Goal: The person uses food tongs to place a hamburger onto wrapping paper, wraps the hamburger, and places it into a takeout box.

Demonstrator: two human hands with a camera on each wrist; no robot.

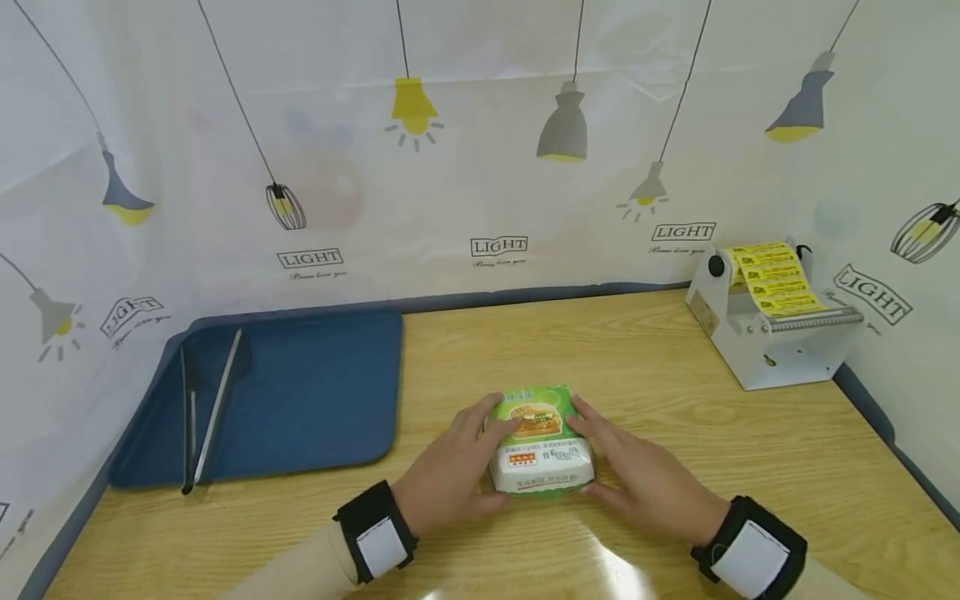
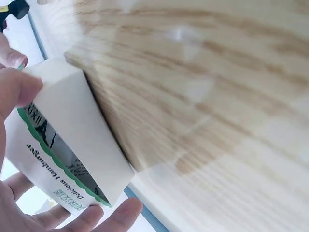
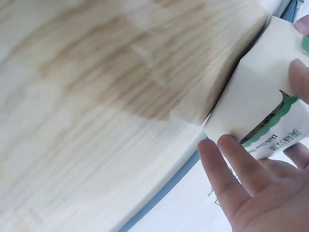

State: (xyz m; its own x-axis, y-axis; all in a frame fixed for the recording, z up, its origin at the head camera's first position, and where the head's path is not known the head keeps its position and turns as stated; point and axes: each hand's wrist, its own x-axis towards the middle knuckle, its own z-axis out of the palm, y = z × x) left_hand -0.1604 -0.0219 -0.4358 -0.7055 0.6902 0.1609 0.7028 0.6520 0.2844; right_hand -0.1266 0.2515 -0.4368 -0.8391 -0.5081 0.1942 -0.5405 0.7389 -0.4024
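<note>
A green and white paper hamburger box (image 1: 542, 450) with a burger picture on its lid rests on the wooden table. From the left side my left hand (image 1: 456, 467) holds it, fingers along the side and onto the lid, thumb at the near corner. Opposite, my right hand (image 1: 648, 479) grips the right side, its thumb at the other near corner. In the left wrist view the box (image 2: 72, 130) has a gap under the lid's green scalloped edge, and something wrapped shows inside. The right wrist view also shows the box (image 3: 251, 92) standing on the table.
At the left lies a blue tray (image 1: 322, 392) with metal tongs (image 1: 217, 408) on it, their ends over its near edge. A label dispenser (image 1: 780, 321) with a yellow label roll stands at the back right. Patterned cloth walls (image 1: 480, 192) border the table.
</note>
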